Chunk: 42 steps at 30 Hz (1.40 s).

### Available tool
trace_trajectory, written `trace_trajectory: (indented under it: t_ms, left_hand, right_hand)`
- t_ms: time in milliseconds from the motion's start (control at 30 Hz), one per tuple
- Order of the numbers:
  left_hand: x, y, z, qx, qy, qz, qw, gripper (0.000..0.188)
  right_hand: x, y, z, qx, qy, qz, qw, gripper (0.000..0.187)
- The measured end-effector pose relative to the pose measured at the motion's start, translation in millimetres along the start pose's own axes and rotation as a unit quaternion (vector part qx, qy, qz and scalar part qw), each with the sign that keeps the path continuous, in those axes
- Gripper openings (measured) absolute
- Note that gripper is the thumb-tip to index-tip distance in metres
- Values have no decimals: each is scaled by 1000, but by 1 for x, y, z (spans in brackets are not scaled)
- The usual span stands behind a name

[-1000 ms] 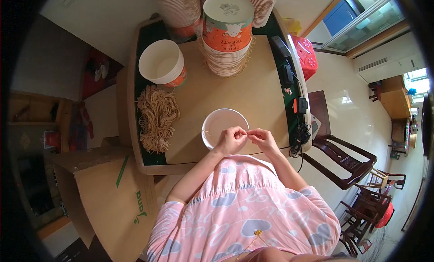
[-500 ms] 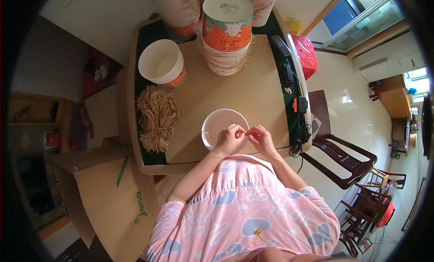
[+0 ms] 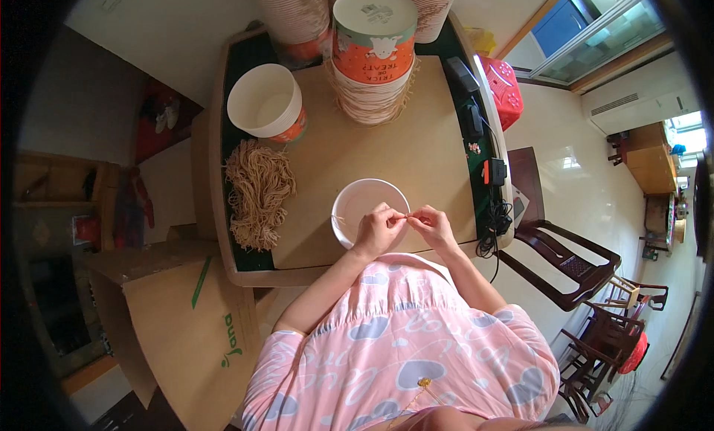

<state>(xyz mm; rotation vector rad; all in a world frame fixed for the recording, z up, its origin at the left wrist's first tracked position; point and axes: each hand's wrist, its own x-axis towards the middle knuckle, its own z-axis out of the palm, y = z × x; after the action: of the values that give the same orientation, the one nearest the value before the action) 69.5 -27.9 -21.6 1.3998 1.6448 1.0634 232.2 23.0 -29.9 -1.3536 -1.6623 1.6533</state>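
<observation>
Your left hand (image 3: pixel 378 230) and right hand (image 3: pixel 432 228) sit close together just below the frame's centre, at the right rim of a white bucket (image 3: pixel 358 200). The fingers of both are pinched closed; what lies between them is too small to tell. The bucket stands mouth up on cardboard (image 3: pixel 327 159) near the worktop's (image 3: pixel 256 279) lower edge. Left of centre lies a string bundle (image 3: pixel 260 197), with upturned stacked buckets (image 3: pixel 374 63) at top centre.

White bucket (image 3: pixel 362 200), mouth up; tan string (image 3: pixel 339 218) at left rim; on cardboard (image 3: pixel 335 152).
</observation>
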Motion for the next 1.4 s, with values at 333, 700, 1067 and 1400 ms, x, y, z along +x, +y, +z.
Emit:
trace_trajectory:
  t_ms: [333, 700, 1067, 1400]
  left_hand:
    - [1, -19, 14, -38, 43, -33, 998, 5]
    - [4, -24, -2, -316, -50, -239, 917, 5]
    - [5, -22, -13, -315, -82, -300, 897, 5]
    - [5, -19, -17, -314, -81, -300, 897, 12]
  right_hand:
    - [-4, -7, 10, -22, 37, -41, 998, 11]
    - [-5, -24, 11, -173, 39, -103, 979, 9]
    - [-3, -34, 19, -270, 33, -144, 951, 10]
    - [1, -40, 23, -285, 19, -159, 945, 14]
